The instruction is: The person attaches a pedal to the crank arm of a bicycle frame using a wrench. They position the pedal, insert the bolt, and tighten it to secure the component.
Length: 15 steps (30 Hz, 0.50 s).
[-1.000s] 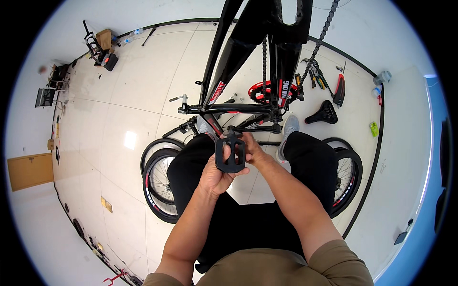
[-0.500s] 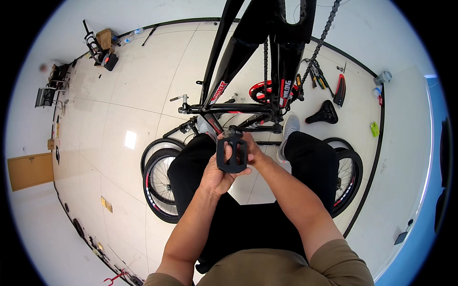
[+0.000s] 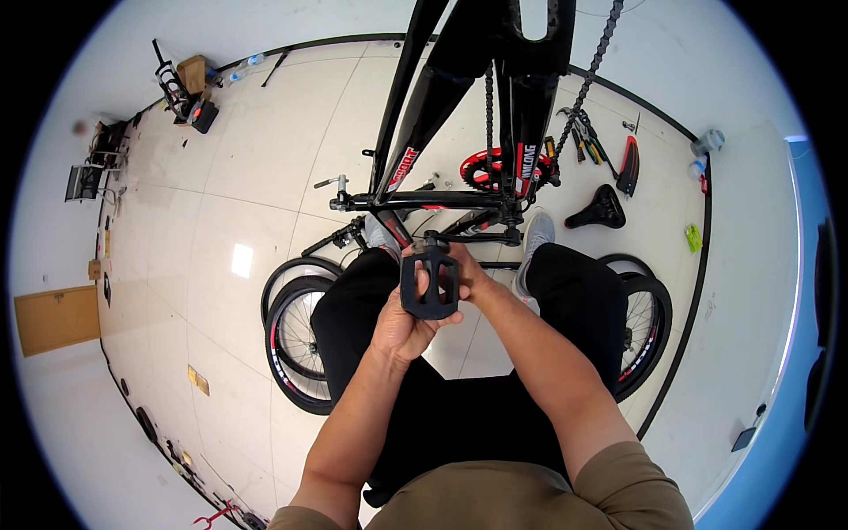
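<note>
A black bicycle pedal (image 3: 431,309) is at the end of the crank arm (image 3: 473,238), in front of my knees. My left hand (image 3: 402,325) cups it from below, with fingers closed about the cage and partly showing through its slots. My right hand (image 3: 470,272) grips the pedal's right side near the axle; its fingertips are hidden behind the pedal. Beyond both hands stands the black bicycle frame (image 3: 446,93), wheels off. A red chainring (image 3: 477,168) and a hanging chain (image 3: 594,71) are on it.
Wheels (image 3: 291,389) lie on the floor beside both my legs. On the right are a black saddle (image 3: 599,209), a red and black mudguard (image 3: 629,168) and several pliers-like tools (image 3: 587,141). A cardboard box (image 3: 192,74) stands by the far left wall.
The upper part of the frame and the chain have shifted slightly left. Both hands keep their hold on the pedal, almost unmoved.
</note>
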Each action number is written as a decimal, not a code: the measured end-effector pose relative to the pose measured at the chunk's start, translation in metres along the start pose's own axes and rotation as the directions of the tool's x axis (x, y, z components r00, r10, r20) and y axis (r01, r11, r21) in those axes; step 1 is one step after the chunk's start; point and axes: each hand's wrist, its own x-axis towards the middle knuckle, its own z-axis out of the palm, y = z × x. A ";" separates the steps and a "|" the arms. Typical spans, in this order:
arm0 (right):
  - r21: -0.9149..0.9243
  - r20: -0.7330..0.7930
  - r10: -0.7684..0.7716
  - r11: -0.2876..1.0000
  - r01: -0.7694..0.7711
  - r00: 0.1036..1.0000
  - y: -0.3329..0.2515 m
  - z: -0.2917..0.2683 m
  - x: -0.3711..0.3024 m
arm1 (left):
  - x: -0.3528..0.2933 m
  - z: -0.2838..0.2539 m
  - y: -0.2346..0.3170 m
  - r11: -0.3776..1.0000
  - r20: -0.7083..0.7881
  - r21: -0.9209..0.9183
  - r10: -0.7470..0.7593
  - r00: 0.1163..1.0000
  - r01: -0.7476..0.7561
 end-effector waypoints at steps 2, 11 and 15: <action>-0.275 0.002 -0.109 0.956 0.106 0.994 0.005 -0.007 -0.003 | 0.000 -0.001 0.000 1.000 -0.008 -0.008 -0.028 1.000 0.028; -0.640 0.008 -0.319 0.727 0.250 0.948 0.001 0.008 -0.015 | -0.004 -0.003 0.004 0.998 -0.053 0.054 0.043 0.998 -0.041; -0.395 -0.121 -0.219 0.905 0.155 0.968 0.028 -0.013 -0.008 | 0.001 0.000 0.003 0.998 -0.047 0.063 0.030 0.998 -0.027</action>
